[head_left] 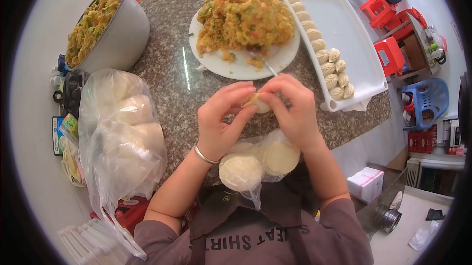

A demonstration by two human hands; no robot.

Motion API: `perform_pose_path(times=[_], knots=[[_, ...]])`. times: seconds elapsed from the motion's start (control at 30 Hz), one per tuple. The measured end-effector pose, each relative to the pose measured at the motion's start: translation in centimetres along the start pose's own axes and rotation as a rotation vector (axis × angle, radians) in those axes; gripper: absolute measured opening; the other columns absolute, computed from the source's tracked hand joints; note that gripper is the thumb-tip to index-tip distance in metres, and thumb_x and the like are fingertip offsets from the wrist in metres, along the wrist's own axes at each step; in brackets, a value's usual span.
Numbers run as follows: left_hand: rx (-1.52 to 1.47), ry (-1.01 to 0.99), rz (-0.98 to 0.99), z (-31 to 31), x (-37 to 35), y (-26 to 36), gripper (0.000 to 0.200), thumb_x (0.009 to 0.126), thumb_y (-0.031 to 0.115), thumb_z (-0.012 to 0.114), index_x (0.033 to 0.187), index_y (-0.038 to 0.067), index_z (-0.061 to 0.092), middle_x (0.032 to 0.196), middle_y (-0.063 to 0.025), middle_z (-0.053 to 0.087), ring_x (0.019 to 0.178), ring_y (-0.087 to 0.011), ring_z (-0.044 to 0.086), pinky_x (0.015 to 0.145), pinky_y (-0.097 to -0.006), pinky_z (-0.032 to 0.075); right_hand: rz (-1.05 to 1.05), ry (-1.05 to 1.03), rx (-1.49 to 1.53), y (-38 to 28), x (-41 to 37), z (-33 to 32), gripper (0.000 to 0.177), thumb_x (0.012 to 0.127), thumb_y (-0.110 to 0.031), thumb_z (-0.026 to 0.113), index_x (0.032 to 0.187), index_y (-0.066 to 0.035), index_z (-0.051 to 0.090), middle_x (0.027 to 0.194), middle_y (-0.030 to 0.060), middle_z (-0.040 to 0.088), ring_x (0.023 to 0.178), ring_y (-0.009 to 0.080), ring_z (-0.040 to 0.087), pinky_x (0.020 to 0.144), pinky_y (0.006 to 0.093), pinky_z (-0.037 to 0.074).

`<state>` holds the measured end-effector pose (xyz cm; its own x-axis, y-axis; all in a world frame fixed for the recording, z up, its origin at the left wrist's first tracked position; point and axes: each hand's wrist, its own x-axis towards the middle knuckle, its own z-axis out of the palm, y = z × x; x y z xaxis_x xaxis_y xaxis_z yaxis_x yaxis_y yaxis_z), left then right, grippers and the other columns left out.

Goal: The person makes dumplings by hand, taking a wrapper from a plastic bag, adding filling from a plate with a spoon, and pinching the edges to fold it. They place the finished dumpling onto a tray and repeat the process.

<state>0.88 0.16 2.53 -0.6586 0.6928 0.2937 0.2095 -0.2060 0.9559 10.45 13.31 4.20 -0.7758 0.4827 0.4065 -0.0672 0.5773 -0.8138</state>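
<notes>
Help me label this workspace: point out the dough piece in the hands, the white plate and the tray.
Dough piece (pixel 264 106): head view, on its pale outer side.
White plate (pixel 238 70): head view, on its bare near part.
Tray (pixel 344 24): head view, on its bare floor.

1 silver bangle (pixel 203 156), brown lettered shirt (pixel 246 252).

Dark lettering on the brown shirt (pixel 231 255) reads "SWEAT SHIRT" (upside down, partly covered). Other markings are too small to read.
</notes>
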Motion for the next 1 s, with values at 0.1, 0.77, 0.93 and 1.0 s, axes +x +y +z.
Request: perform_pose_path(times=[0.1, 0.77, 0.93, 1.0], knots=[[0.007, -0.016, 0.071, -0.4, -0.1, -1.3, 0.016, 0.081, -0.002, 0.065, 0.097, -0.003, 0.065, 0.104, -0.0140, 0.063, 0.090, -0.0168, 0.064, 0.076, -0.0263, 0.055, 0.004, -0.001, 0.005, -0.3, -0.1, 0.1, 0.006, 0.078, -0.005, 0.065, 0.080, -0.001, 0.062, 0.080, 0.0097, 0.061, 0.078, 0.0269, 0.059, 0.072, 0.0343, 0.046], [-0.123, 0.072, -0.007, -0.4, -0.3, -1.2, 0.015, 0.081, -0.005, 0.065, 0.096, -0.004, 0.061, 0.104, -0.0147, 0.061, 0.092, -0.0170, 0.062, 0.077, -0.0265, 0.054, -0.164, 0.007, -0.170, -0.2, -0.1, 0.1, 0.006, 0.077, -0.009, 0.066, 0.078, -0.005, 0.062, 0.077, 0.0059, 0.061, 0.076, 0.0236, 0.059, 0.087, 0.0407, 0.041], [-0.006, 0.002, 0.076, -0.4, -0.2, -1.4, 0.014, 0.080, -0.003, 0.066, 0.094, -0.004, 0.066, 0.103, -0.0130, 0.062, 0.089, -0.0158, 0.063, 0.075, -0.0252, 0.054, -0.166, 0.061, -0.154, 0.1, -0.2, 0.5, 0.005, 0.078, -0.007, 0.066, 0.078, -0.005, 0.061, 0.077, 0.0054, 0.061, 0.076, 0.0234, 0.059, 0.090, 0.0424, 0.041], [-0.198, 0.010, -0.125, 0.0, 0.0, -1.0, 0.014, 0.080, -0.004, 0.065, 0.094, -0.004, 0.066, 0.101, -0.0121, 0.063, 0.088, -0.0151, 0.062, 0.077, -0.0251, 0.053, -0.167, 0.113, -0.141, 0.3, -0.2, 0.5, 0.006, 0.079, -0.008, 0.065, 0.079, -0.003, 0.061, 0.077, 0.0071, 0.060, 0.076, 0.0253, 0.058, 0.085, 0.0399, 0.043]])
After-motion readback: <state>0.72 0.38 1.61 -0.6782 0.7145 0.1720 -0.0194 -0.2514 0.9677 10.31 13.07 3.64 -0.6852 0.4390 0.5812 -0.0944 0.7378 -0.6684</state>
